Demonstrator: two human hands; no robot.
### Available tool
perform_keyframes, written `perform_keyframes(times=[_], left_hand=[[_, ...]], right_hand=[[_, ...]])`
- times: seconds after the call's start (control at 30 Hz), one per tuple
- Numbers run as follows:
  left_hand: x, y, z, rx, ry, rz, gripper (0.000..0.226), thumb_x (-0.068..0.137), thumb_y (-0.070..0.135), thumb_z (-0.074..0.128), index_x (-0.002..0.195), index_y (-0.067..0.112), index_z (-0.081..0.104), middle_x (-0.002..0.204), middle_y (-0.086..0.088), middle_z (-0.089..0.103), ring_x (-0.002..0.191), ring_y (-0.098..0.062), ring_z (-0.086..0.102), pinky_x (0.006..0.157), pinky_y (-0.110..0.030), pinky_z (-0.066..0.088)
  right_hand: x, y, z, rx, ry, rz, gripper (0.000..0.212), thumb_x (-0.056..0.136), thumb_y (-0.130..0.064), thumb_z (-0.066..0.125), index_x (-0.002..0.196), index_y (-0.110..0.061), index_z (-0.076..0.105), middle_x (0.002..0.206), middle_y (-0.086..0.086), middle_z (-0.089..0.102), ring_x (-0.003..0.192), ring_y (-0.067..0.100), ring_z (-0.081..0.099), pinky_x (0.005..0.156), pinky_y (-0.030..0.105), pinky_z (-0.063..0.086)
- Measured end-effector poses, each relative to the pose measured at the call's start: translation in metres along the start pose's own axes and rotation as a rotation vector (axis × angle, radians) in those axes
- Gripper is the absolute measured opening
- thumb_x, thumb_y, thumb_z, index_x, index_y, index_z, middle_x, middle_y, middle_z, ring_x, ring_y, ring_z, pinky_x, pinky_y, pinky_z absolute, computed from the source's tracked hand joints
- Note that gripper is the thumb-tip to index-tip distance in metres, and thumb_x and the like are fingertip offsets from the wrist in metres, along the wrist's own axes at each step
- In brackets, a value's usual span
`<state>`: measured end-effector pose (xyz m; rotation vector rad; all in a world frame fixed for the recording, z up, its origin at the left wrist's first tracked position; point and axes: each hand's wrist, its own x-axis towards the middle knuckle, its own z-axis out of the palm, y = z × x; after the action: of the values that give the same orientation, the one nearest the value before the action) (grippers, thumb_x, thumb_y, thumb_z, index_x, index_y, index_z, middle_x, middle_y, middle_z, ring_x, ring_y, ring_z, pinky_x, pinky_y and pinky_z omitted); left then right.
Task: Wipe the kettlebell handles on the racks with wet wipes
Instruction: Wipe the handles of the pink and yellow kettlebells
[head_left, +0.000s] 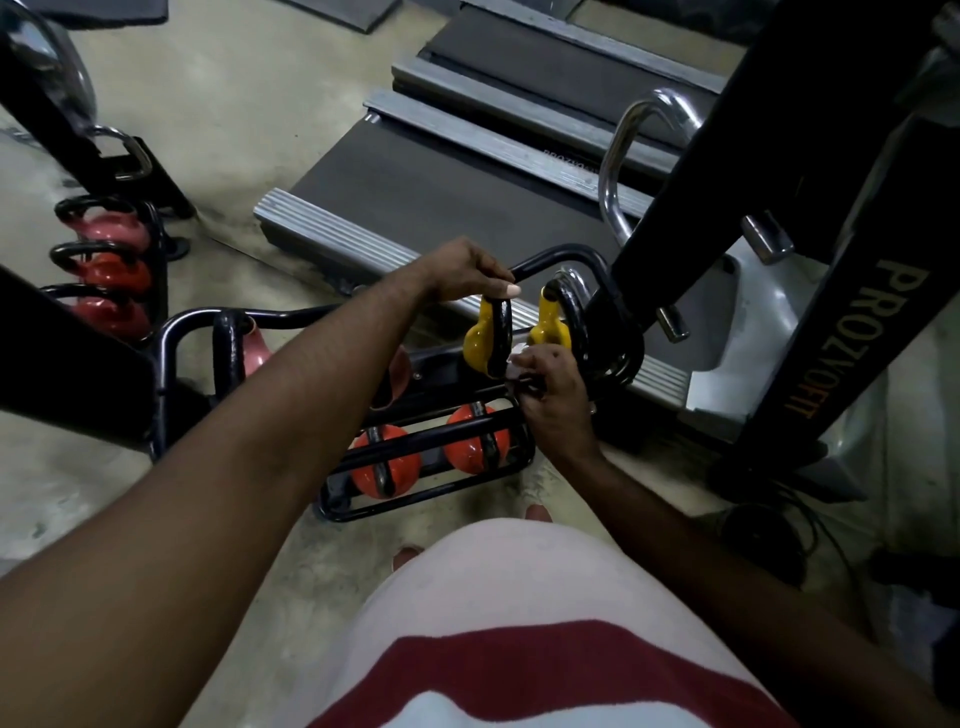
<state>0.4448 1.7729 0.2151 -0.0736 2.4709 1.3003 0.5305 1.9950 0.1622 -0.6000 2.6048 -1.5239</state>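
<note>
I am looking down at a black rack (566, 257) full of kettlebells on the gym floor. My left hand (467, 275) is stretched out in front of me. Its fingers are curled round the top of the black handle (502, 332) of a yellow kettlebell (477, 347), and my thumb lies over the top. This kettlebell sits on the top shelf of the rack, near the right end.

My right hand (553, 400) is lower down, just to the right of that handle. It is bunched up tight on a white wet wipe (519, 362), and the wipe touches the lower part of the handle.

A second yellow kettlebell (546, 332) sits just beside the first one, further right. Two orange kettlebells (387, 462) sit side by side on the bottom shelf, under my arms. A pink kettlebell (255, 349) peeks out at the left end of the top shelf.

Far to the left stands another small rack (158, 249) with pink and red kettlebells stacked in it. Behind the racks lies a grey treadmill (441, 182). On my right a big black machine frame (857, 338) with orange letters leans up past me
</note>
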Motion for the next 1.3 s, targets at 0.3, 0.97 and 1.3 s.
perform_keyframes(times=[0.3,0.97,1.3], left_hand=[[-0.003,0.001,0.001,0.016,0.018,0.002,0.04,0.083,0.04,0.076,0.117,0.02,0.073,0.12,0.006,0.07,0.102,0.0,0.061,0.078,-0.008,0.038],[-0.005,0.002,0.0,-0.036,-0.008,-0.074,0.04,0.083,0.041,0.076,0.118,0.023,0.071,0.121,0.003,0.069,0.114,-0.011,0.061,0.102,-0.037,0.048],[-0.002,0.013,0.025,0.021,0.162,-0.098,0.033,0.088,0.041,0.07,0.109,0.016,0.073,0.103,-0.003,0.073,0.094,-0.016,0.068,0.081,-0.028,0.055]], right_hand=[[0.008,0.0,0.003,0.125,-0.033,0.189,0.019,0.084,-0.01,0.072,0.086,-0.026,0.062,0.099,0.004,0.063,0.093,0.015,0.065,0.084,0.047,0.057],[0.003,0.0,-0.003,-0.522,-0.056,-0.401,0.019,0.086,-0.016,0.068,0.105,-0.017,0.071,0.106,0.005,0.064,0.096,0.024,0.058,0.067,0.035,0.052],[0.01,-0.007,-0.033,-0.009,0.018,-0.06,0.018,0.085,-0.001,0.069,0.099,-0.012,0.069,0.102,-0.004,0.06,0.095,0.007,0.063,0.084,0.028,0.054]])
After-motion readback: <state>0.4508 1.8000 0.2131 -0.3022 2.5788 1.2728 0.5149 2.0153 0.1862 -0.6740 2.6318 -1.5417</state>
